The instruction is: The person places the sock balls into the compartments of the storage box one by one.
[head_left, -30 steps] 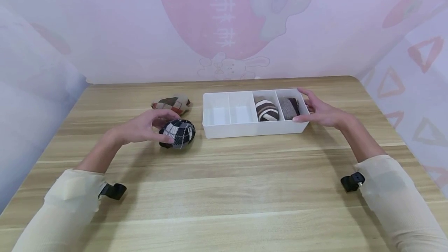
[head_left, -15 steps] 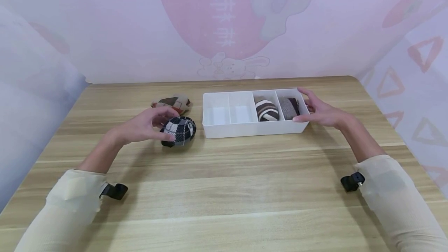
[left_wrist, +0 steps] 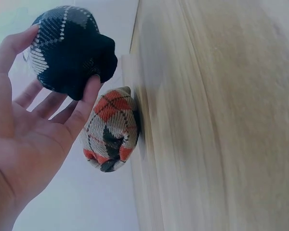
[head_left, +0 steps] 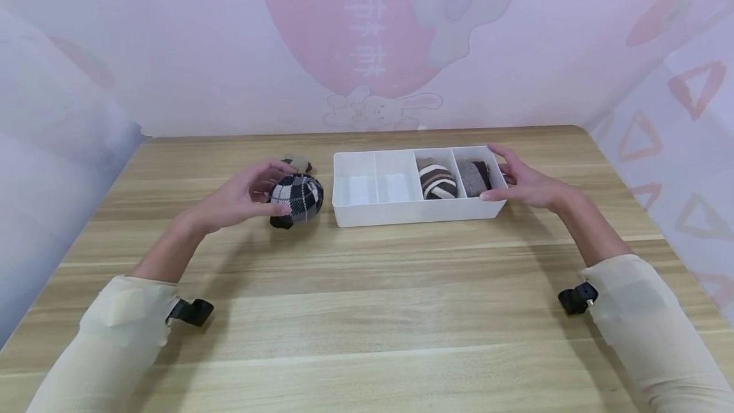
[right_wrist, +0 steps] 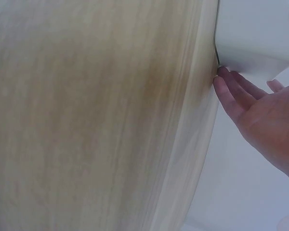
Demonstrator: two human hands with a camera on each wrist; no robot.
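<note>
Wooden table (head_left: 367,285), light grain, against a pink printed wall (head_left: 229,50). Left hand (head_left: 243,199) pinches a black plaid sock ball (head_left: 297,198), lifted left of the white divided tray (head_left: 401,212). Right hand (head_left: 524,183) rests spread against the tray's right end.

A black and white sock ball (head_left: 297,197)

It is round and checked, up off the table, pinched in the left hand's (head_left: 237,199) fingertips.
</note>
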